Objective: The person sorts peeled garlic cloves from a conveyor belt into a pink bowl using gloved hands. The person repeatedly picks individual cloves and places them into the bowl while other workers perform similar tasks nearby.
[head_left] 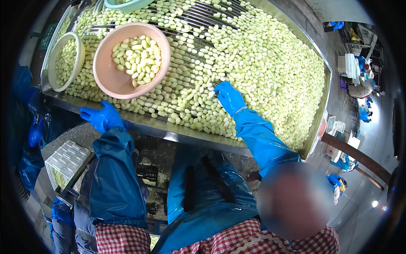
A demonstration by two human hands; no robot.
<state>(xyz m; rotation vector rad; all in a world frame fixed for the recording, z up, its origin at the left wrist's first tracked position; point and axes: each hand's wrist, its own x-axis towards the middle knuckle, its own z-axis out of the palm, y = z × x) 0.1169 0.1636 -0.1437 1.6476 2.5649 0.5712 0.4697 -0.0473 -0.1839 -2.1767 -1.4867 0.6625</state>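
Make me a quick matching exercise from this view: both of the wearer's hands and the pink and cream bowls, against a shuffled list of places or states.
Things
1. Left hand
2. Pink bowl
3. Right hand
4. Cream bowl

Places or states
A. Reaching in among the loose pale green fruit
B. Farthest left of the four
C. Thumb and fingers spread, by the near metal rim
D. Part-filled, with some of its bare inside showing

Right pairs: 1-C, 2-D, 3-A, 4-B
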